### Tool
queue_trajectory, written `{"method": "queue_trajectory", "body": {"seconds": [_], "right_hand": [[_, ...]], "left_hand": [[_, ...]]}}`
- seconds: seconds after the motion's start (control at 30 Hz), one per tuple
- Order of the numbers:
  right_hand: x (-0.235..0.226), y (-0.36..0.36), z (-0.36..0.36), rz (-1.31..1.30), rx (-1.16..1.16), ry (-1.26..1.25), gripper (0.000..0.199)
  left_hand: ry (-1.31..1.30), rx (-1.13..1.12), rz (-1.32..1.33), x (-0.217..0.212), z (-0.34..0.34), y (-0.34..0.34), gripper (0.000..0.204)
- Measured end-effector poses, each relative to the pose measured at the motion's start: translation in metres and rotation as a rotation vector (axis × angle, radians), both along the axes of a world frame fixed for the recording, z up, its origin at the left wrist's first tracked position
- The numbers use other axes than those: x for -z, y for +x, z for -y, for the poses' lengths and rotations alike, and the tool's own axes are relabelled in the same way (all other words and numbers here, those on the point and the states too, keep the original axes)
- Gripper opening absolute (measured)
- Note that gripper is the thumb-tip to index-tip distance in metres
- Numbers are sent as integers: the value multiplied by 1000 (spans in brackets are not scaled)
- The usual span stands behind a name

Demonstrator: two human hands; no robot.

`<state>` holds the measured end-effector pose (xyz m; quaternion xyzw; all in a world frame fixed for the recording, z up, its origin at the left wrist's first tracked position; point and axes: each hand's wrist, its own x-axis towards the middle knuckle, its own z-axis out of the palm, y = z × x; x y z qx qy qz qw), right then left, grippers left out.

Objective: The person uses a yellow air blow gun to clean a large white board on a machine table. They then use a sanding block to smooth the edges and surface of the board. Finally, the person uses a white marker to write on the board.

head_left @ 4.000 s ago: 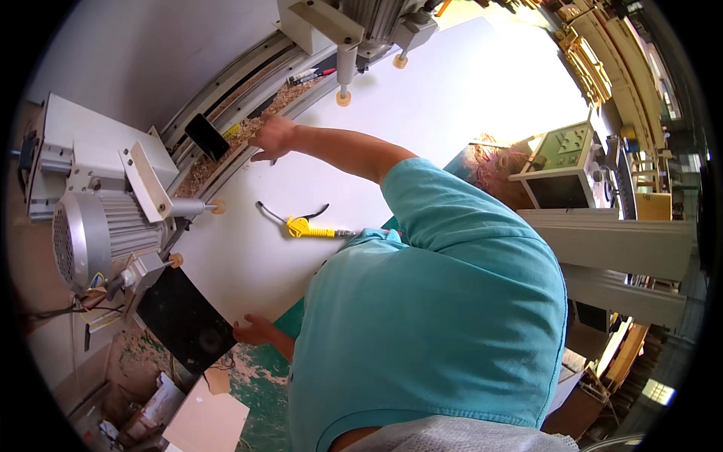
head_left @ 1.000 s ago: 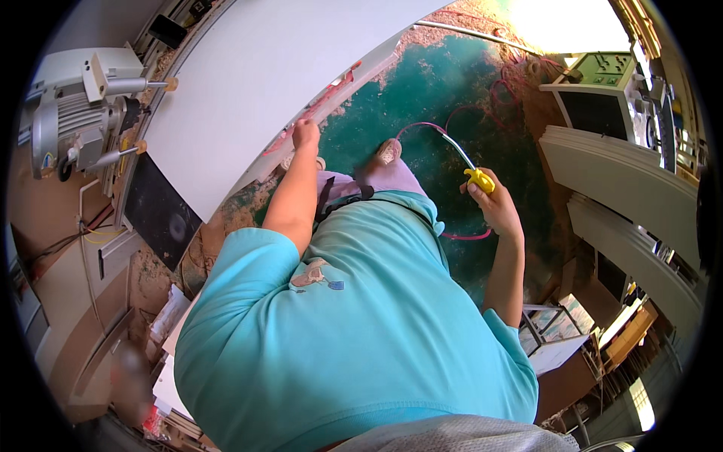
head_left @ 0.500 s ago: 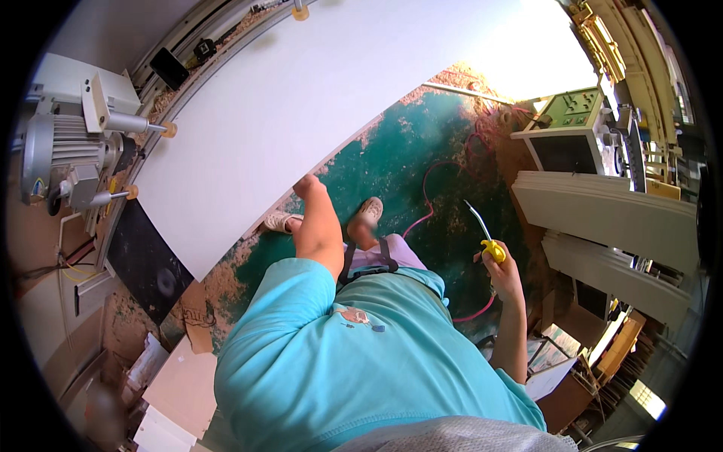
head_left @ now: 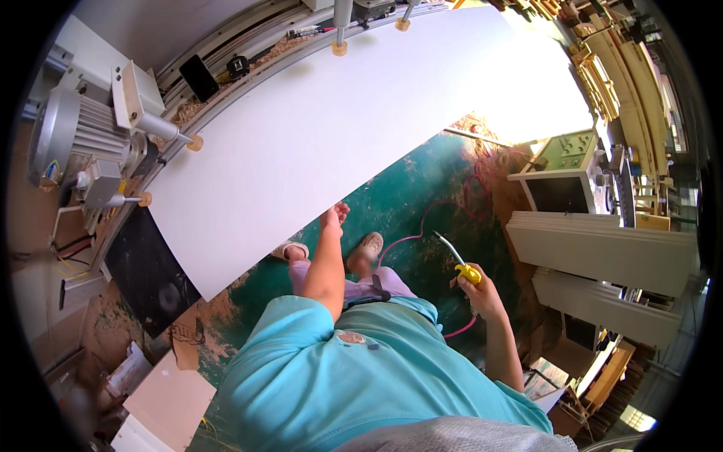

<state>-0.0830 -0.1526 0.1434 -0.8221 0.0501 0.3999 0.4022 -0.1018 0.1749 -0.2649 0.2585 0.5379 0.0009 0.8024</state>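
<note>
I have the right hand [head_left: 483, 294] closed around the yellow air gun [head_left: 469, 273], above the green floor [head_left: 407, 200]. My left hand [head_left: 332, 218], fingers loosely spread, is by the white panel's [head_left: 324, 128] edge; contact I can't tell.

One fisheye is worn on the head, pointed steeply down. Shirt [head_left: 361, 377] is seen up close at bottom; white panel [head_left: 316, 143] and green floor [head_left: 403, 188] are viewed from above, farther out. Edges are bent near rim.
</note>
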Motion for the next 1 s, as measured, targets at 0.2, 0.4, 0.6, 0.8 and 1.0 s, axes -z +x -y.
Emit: {"method": "queue_trajectory", "body": {"seconds": [0.2,0.4,0.6,0.8,1.0], "right_hand": [[28,46,9,827,-117,-352,34],[15,96,14,232,-404,168,34],[-34,152,14,847,-303,-469,34],[-4,107,-11,306,-174,-73,31],[11,104,3,580,-352,-587,36]], "left_hand": [[1304,872,485,-186,19,9,42],[1749,1335,-292,-255,-61,59,84],[1363,1515,-639,-256,-203,132,70],[1679,1603,-163,-238,-55,64,97],[1669,1602,-190,-233,-53,67,105]]}}
